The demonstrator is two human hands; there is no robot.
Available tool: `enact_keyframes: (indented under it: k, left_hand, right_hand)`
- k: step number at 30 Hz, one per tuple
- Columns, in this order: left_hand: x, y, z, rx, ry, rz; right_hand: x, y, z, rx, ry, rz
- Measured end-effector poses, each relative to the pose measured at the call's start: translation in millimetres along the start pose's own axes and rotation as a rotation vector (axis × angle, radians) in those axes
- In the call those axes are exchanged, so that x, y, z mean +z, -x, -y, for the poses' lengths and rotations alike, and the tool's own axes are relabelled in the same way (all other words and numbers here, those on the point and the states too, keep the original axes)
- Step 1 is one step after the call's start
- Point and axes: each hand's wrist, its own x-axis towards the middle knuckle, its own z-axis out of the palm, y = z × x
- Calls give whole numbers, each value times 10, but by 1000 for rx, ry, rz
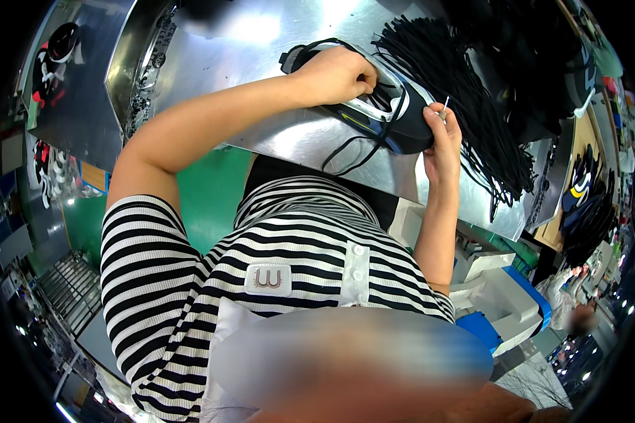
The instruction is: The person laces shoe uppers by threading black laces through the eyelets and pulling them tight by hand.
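Under the left hand (337, 74), closed on its top, a light, soft shoe (374, 106) is pinned to the table (289, 134), its stiff lace tip (444, 106) pinched by the right hand (441, 141).

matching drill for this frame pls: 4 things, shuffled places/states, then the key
Things:
1. left hand
2. right hand
3. pile of black laces
4. metal table

Places or states:
A. heaped on the table beyond the right hand
B. resting on top of the dark shoe
C. shiny, bearing the shoe and the laces
D. at the shoe's toe end, pinching a thin white tip

Pairs: 1-B, 2-D, 3-A, 4-C
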Motion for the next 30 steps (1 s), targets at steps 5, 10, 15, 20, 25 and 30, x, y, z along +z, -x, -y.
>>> enact_keyframes:
  k: [5,10,15,20,25,30]
  left_hand:
    - [-18,29,20,19,150,30]
    - [-323,238,-21,-2,39,-204]
    - [-1078,521,465,45,-334,-560]
    - [-1764,1005,1100,-260,-532,-725]
    - [-1446,911,776,-107,8,-596]
    - [-853,394,-707,510,433,133]
  right_hand:
    - [1,6,-37,-22,-55,-12]
    - [13,71,-40,-67,-47,-13]
    - [-116,95,54,-72,-108,-29]
    - [-207,76,42,-105,-115,-15]
    - [-158,-37,-57,-127,19,-28]
    - [-119,-29,-54,-532,903,-142]
